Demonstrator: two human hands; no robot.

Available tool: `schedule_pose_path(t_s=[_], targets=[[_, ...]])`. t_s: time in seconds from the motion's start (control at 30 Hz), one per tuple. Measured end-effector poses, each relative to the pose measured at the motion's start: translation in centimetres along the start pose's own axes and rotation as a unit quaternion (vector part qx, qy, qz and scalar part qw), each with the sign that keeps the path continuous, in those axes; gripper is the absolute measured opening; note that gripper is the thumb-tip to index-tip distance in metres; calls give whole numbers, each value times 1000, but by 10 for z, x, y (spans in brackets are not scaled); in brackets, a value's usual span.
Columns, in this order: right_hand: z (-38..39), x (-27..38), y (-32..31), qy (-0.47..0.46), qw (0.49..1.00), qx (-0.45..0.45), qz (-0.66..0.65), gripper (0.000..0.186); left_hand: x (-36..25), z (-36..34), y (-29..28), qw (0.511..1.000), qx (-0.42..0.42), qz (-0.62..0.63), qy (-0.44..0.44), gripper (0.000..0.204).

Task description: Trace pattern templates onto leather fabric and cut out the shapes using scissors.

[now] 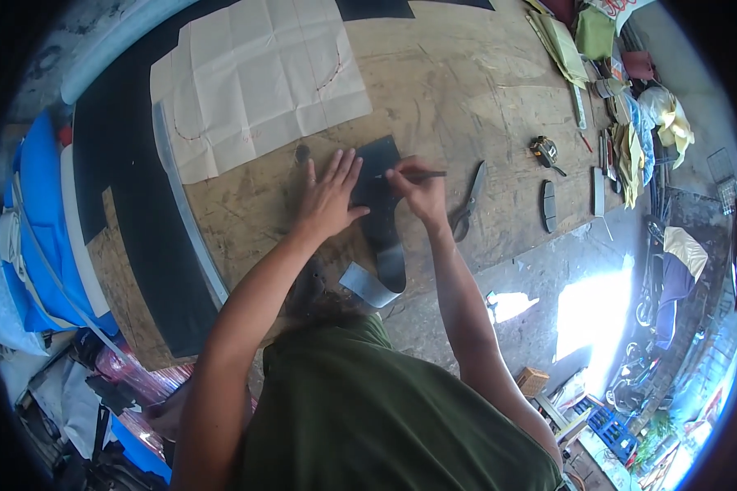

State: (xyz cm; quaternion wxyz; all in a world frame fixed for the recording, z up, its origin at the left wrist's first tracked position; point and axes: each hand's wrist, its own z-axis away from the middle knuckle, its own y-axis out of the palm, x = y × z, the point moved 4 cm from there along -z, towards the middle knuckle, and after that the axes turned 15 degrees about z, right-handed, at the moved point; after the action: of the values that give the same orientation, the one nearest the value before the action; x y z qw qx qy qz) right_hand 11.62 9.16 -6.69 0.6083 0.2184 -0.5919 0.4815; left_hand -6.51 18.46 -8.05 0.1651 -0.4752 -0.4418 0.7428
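A dark strip of sheet material (379, 221) lies on the wooden table, its near end curling up over the table's front edge. My left hand (333, 194) presses flat on the strip's left side, fingers spread. In my right hand (420, 193) is a dark pencil-like marker (427, 174), pinched with its tip at the strip's surface beside a small light mark. Right of that hand lies a pair of dark scissors (472, 200). Beyond my left hand is a creased sheet of pale paper (262, 82) with red lines drawn on it.
A long metal ruler (190, 213) and black sheet material (160, 270) lie on the left. Toward the right are a tape measure (544, 150), a dark oblong block (549, 206) and folded cloths (558, 45). The wooden table (499, 106) ends just before my body.
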Motion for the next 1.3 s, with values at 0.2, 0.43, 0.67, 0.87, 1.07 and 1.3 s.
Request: schedule_pose_path(t_s=[0.2, 0.43, 0.67, 0.87, 1.07, 1.3], targets=[[1, -9, 12, -97, 979, -21, 179, 14, 0, -1, 2, 1000, 23, 7, -15, 101], [-3, -9, 12, -139, 971, -26, 194, 17, 2, -4, -1, 1000, 24, -3, -18, 100], [0, -7, 10, -128, 973, -33, 189, 14, 1, -4, -3, 999, 27, -1, -24, 101], [3, -18, 3, -135, 971, -51, 190, 11, -2, -4, 0, 1000, 27, 5, -15, 101], [15, -7, 4, -142, 962, 24, 232, 11, 2, 2, 1, 999, 23, 1, -31, 101], [43, -31, 11, -124, 983, -54, 126, 10, 0, -3, 3, 999, 4, -21, -25, 106]])
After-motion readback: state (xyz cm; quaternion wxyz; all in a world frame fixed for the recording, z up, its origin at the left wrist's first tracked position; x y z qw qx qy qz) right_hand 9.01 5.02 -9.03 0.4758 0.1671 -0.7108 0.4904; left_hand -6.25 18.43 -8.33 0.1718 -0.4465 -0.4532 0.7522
